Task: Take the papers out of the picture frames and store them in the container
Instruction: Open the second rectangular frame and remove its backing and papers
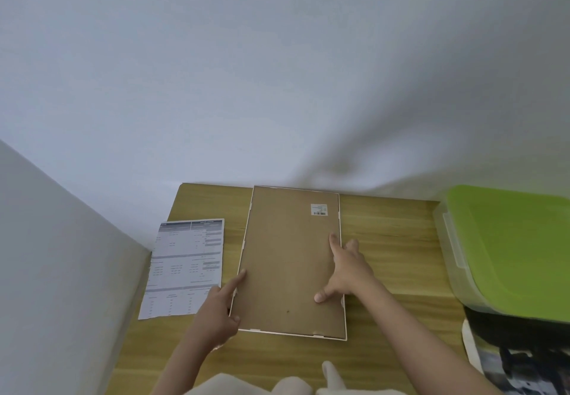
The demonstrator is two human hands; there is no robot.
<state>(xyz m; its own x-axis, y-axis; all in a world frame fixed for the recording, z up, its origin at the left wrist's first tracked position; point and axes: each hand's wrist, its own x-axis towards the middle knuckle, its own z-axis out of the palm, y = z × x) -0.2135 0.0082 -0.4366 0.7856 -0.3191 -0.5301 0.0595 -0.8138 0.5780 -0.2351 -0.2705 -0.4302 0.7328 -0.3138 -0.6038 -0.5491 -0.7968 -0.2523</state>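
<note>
Our hands point(216, 311) point(345, 271) pressed spread fingers on the frame's point(290, 265) brown fibreboard backing, on a woodgrain table point(391, 249) beneath pale walls point(277, 71).

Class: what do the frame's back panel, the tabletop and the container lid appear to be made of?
Back panel: matte brown fibreboard or card, judging by its flat, dull surface. Tabletop: wood or wood-look laminate, showing grain lines. Container lid: smooth green plastic, slightly glossy.

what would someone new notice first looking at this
Likely the picture frame lying face down mid-table, brown backing up, with the left hand touching its left edge and the right hand resting spread on its right side. A printed paper lies flat to its left, and a container with a bright green lid sits at the far right.
</note>
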